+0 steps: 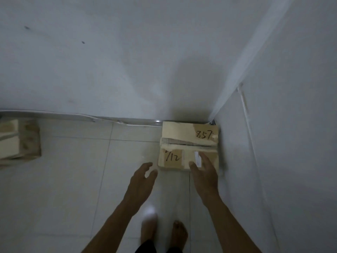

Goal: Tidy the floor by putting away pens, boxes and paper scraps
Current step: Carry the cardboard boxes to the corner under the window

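A taped cardboard box (182,136) with "857" and "12" written on its top sits on the floor in the corner where two white walls meet. My right hand (205,172) reaches over its near right part, and a small white paper scrap (197,158) shows at its fingers; whether they pinch it I cannot tell. My left hand (143,179) hovers just left of the box's near edge, fingers curled and apart, holding nothing.
A second cardboard box (20,139) stands against the wall at the far left. White tiled floor (73,179) lies between the boxes. A cable (109,120) runs along the skirting. My bare feet (164,232) stand just behind the hands.
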Demonstrator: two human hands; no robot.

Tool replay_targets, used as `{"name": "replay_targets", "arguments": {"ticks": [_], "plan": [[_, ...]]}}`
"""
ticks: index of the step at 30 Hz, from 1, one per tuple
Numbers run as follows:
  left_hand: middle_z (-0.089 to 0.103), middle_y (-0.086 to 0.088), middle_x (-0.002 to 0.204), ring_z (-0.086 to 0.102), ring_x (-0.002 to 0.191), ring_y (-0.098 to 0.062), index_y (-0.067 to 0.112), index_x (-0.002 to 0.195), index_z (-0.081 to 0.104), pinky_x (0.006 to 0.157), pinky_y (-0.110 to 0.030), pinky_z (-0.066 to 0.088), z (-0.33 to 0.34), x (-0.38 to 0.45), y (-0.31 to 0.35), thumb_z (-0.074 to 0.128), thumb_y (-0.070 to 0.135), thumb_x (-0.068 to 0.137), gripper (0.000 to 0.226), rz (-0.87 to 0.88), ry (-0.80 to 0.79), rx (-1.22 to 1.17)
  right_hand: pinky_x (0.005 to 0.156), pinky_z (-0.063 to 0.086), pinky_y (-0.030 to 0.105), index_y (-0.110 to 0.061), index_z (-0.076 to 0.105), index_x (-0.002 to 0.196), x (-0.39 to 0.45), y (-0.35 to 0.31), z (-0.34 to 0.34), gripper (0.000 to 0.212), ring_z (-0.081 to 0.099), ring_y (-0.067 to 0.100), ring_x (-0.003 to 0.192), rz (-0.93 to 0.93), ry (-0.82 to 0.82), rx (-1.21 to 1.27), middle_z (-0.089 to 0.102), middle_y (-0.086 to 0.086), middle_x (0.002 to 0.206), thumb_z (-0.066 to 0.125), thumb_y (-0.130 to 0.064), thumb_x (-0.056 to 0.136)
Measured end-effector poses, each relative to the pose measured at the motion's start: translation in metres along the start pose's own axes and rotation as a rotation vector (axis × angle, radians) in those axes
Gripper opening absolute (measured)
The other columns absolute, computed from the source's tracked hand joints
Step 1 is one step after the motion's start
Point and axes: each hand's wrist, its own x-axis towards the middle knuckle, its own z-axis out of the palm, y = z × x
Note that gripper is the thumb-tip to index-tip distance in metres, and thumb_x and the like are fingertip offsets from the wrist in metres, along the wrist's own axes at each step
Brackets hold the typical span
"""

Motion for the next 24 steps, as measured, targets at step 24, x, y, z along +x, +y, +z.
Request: {"name": "replay_targets", "arguments": {"ticks": [24], "plan": [[0.053, 0.001, 0.135, 0.049, 0.122, -0.013, 0.026, 0.130, 0.052, 0.100, -0.029, 0.041, -0.357, -0.276, -0.020, 0.049, 0.034, 0.096, 0.035, 0.207, 0.480, -0.325, 0.093, 0.040, 0.029, -0.028, 0.049, 0.132, -0.351, -0.249, 0.171, 0.045, 0.046, 0.014, 0.122, -0.462, -0.417, -0.023, 0.048, -0.002, 0.139, 0.061, -0.030, 0.089]]}}
